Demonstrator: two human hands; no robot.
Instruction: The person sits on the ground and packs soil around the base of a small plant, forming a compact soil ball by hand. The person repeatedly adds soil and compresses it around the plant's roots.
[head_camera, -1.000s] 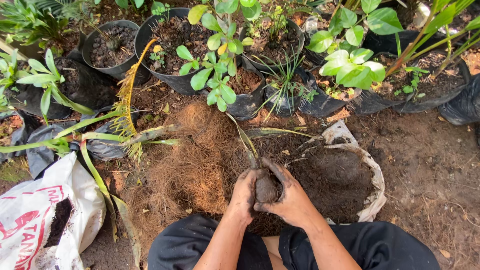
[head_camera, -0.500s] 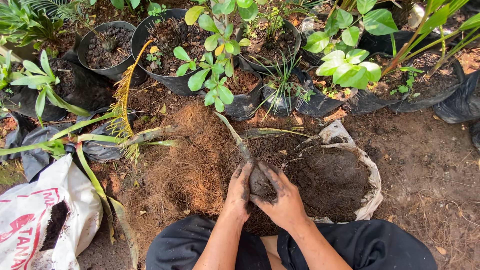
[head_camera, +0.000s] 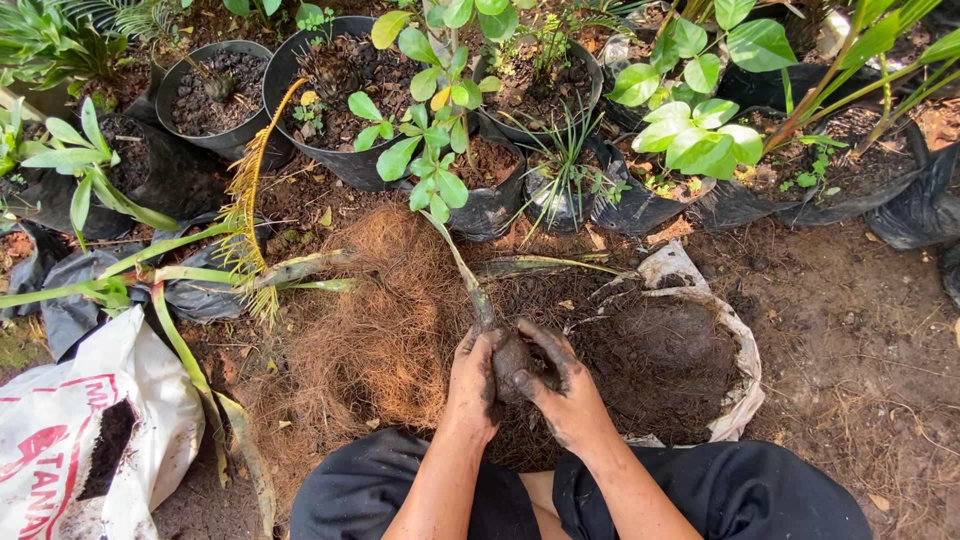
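Left hand (head_camera: 473, 372) and right hand (head_camera: 562, 378) grasp soil-caked root ball (head_camera: 511, 358); ball mostly hidden by fingers, stem (head_camera: 462, 268) protruding.

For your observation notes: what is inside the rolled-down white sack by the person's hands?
The sack holds dark, loose soil filling most of it. Its near left edge is covered by the right hand and the root ball, so what lies there, and below the surface, cannot be seen.
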